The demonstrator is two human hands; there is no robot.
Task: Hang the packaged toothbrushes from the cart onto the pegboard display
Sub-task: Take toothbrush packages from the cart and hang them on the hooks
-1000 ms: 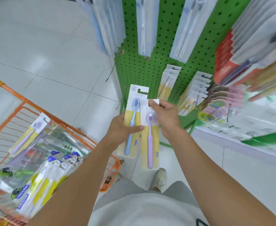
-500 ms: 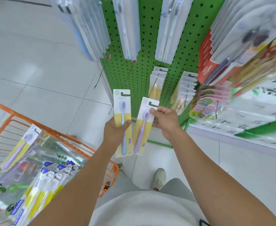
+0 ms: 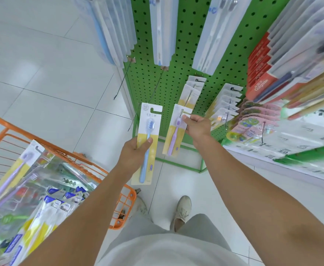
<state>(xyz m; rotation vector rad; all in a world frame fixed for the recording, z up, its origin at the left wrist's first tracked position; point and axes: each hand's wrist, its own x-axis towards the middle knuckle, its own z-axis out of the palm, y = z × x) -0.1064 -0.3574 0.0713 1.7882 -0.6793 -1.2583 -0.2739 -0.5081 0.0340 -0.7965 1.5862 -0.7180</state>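
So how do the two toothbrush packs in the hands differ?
The blue pack is in the left hand, held low and away from the pegboard. The purple pack is in the right hand, pinched near its top, at a hook. Both have white-and-yellow cards.

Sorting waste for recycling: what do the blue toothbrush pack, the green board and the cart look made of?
Blue toothbrush pack: matte printed card, apparently under a clear plastic blister. Green board: probably painted sheet metal, with evenly punched holes and a smooth finish. Cart: orange-coated wire, its thin rods forming a grid.
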